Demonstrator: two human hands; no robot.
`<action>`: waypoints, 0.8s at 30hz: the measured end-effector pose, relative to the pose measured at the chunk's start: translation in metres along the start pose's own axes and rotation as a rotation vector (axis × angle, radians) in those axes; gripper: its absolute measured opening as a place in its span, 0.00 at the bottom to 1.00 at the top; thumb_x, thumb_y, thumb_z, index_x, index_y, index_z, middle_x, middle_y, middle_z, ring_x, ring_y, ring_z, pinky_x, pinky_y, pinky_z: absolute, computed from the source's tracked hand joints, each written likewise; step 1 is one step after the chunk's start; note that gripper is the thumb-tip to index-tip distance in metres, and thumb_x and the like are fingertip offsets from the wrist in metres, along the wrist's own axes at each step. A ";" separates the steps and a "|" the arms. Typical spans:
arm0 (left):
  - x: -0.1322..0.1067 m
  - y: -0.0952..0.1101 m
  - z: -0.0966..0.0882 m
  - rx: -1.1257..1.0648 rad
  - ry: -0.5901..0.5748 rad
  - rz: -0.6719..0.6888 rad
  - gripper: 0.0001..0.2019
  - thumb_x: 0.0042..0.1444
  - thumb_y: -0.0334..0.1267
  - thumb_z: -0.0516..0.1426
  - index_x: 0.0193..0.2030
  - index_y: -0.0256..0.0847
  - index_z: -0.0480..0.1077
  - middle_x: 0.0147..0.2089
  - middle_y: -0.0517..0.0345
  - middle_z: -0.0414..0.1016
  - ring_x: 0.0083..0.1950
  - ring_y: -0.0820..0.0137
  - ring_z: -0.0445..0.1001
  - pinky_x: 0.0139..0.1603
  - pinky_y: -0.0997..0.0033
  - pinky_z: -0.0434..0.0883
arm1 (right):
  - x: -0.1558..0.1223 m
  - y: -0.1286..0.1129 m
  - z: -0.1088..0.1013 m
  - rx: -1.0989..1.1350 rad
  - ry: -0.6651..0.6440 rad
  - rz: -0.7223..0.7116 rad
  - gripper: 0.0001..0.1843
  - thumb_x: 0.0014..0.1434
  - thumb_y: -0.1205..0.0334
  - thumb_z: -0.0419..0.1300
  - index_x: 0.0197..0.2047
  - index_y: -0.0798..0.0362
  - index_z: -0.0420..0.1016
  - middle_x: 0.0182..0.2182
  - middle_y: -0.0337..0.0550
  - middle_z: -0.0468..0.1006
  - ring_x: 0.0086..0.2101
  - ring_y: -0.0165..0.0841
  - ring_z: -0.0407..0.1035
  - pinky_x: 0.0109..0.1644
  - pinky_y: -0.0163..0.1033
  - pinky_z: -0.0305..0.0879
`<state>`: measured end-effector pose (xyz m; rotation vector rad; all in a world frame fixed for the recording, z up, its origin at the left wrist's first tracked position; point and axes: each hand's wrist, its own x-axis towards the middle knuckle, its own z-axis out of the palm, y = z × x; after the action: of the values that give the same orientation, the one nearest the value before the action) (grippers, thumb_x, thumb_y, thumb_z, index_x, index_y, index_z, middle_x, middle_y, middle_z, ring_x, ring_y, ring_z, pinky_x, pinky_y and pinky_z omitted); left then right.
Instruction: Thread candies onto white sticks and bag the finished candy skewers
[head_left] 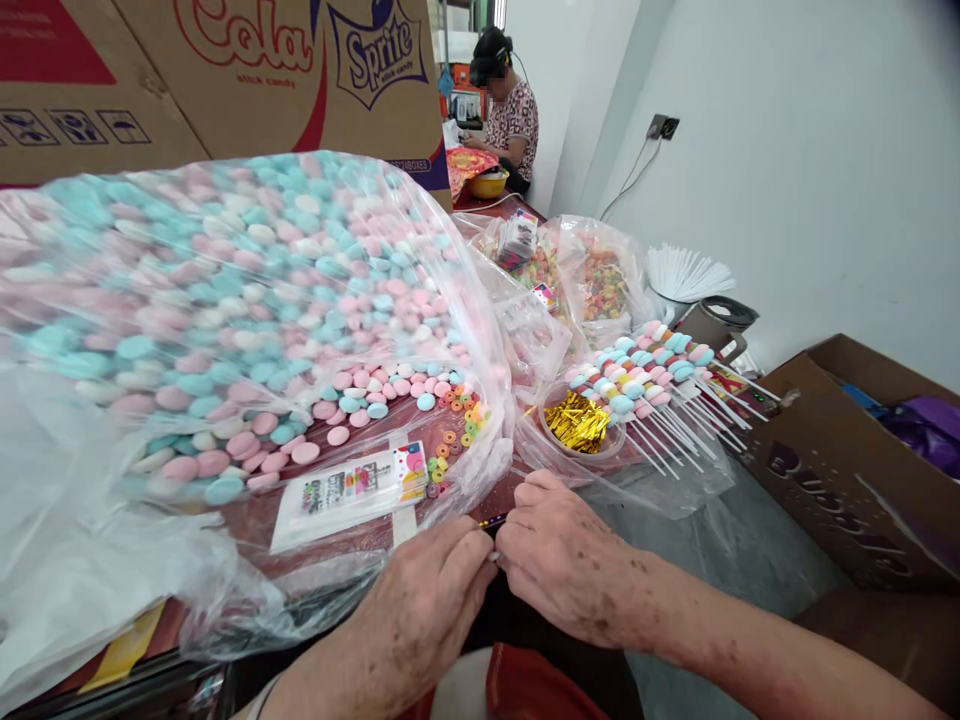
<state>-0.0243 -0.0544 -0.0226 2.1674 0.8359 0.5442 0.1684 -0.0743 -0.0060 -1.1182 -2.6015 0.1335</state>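
Note:
At the table's front edge my left hand [427, 585] and my right hand [574, 560] meet, both with fingers closed. A small whitish tip [493, 557] shows between them; the rest of what they pinch is hidden. Just beyond my left hand lies a stack of printed packets [352, 490]. Small coloured candy rings [454, 425] sit behind it, beside pink, blue and white candies [262, 450] spilling from a large clear bag [225, 250]. Past my right hand, a round tub [577, 450] holds gold twist ties [576, 420]. Candy skewers [652, 375] on white sticks are piled to its right.
Bags of candy rings [600, 270] stand farther back, near a container of white sticks [686, 272] and a grey mug [716, 318]. Cardboard boxes [247, 80] rise behind the large bag; another box [847, 470] is at right. A person [510, 115] sits in the background.

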 end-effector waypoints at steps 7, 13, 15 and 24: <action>0.002 -0.004 -0.005 -0.414 0.088 -0.423 0.12 0.61 0.43 0.53 0.30 0.40 0.69 0.23 0.59 0.67 0.24 0.73 0.64 0.24 0.76 0.58 | -0.006 0.087 -0.029 -0.236 -0.016 0.440 0.14 0.67 0.68 0.47 0.42 0.55 0.74 0.37 0.48 0.76 0.40 0.35 0.67 0.46 0.38 0.58; 0.003 0.002 0.000 -0.802 0.101 -0.579 0.14 0.56 0.46 0.57 0.29 0.37 0.70 0.22 0.57 0.70 0.22 0.76 0.63 0.20 0.80 0.53 | -0.002 0.130 -0.008 -0.447 -0.235 0.559 0.11 0.60 0.72 0.53 0.36 0.58 0.76 0.37 0.54 0.75 0.41 0.42 0.67 0.43 0.41 0.59; 0.003 0.001 0.002 -0.859 0.113 -0.586 0.13 0.55 0.46 0.58 0.28 0.37 0.71 0.21 0.56 0.71 0.21 0.76 0.63 0.19 0.80 0.52 | 0.000 0.129 -0.007 -0.459 -0.251 0.556 0.11 0.60 0.72 0.52 0.37 0.57 0.76 0.38 0.54 0.75 0.41 0.42 0.68 0.43 0.41 0.59; 0.007 -0.003 0.006 -1.060 0.184 -0.608 0.12 0.55 0.43 0.60 0.28 0.36 0.69 0.27 0.53 0.75 0.20 0.79 0.64 0.17 0.80 0.50 | -0.002 0.128 -0.012 -0.464 -0.268 0.588 0.14 0.62 0.73 0.48 0.45 0.57 0.73 0.41 0.52 0.74 0.42 0.39 0.68 0.43 0.37 0.61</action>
<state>-0.0172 -0.0508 -0.0274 0.8596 0.9444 0.6595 0.2617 0.0124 -0.0209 -2.1424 -2.4992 -0.2230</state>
